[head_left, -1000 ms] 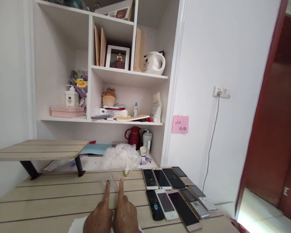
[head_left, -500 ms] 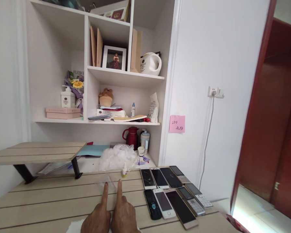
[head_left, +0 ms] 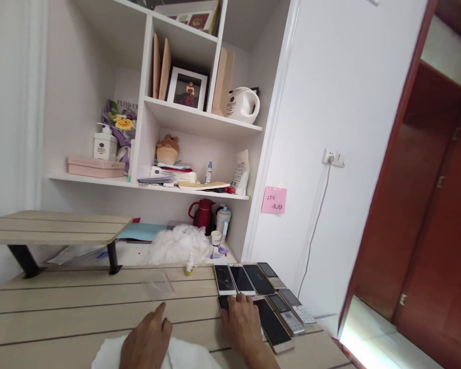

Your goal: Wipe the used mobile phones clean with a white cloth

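Observation:
My left hand is at the table's front, partly over a white cloth. Its index finger is stretched out and it holds nothing. My right hand rests palm-down over the lower row of phones, fingers bent and slightly apart. Beneath it, a black phone shows only at its top corner, and a white phone is nearly all hidden. Close beside lie a gold-edged smartphone and a keypad phone. In the upper row are a cracked phone, a white-edged phone and a black smartphone.
A small dropper bottle and a clear zip bag sit mid-table. Behind are a crumpled plastic bag, a cup and a red jug. A raised wooden stand occupies the left; shelves rise behind.
My two hands, side by side with index fingers pointing before, are now apart. The right one has moved right onto the phones; the left has drawn slightly left. The view has tilted and shifted.

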{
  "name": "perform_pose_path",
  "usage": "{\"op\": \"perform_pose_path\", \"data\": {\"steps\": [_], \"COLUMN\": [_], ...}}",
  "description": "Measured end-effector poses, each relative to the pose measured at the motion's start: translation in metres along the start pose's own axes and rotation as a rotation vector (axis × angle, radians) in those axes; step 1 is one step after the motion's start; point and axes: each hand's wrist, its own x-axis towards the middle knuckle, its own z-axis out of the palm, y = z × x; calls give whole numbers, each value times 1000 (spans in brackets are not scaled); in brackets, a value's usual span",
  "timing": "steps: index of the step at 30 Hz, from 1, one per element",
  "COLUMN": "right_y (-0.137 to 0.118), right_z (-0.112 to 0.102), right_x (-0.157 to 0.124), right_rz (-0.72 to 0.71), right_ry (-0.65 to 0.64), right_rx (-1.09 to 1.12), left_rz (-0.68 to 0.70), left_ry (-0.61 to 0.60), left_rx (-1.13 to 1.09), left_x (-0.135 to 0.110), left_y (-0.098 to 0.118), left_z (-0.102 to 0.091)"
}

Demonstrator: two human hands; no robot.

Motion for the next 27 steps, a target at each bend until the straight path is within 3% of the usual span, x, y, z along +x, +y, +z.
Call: {"op": "perform_pose_path", "data": {"steps": [3,7,20,24,27], "right_y": [4,-8,-30,-51,-70], "right_z": [13,29,38,40,34], "right_x": [-10,-19,-27,-32,-27], "right_rz": [-8,-45,-79,-25,86], "right_ry": [-32,-82,-71,-7,-97], "right_rx": [-36,-40,-14,156,477], "left_rz": [7,41,120,166,160], "left_ry": [-5,-6,-58,-139,-185], "left_rx": [-22,-50,-211,-301,-374], "left_x": [-4,-10,-6,-4,-3], "left_y": [4,11,11,13,13], "left_z": [-4,-8,6,8,15]}}
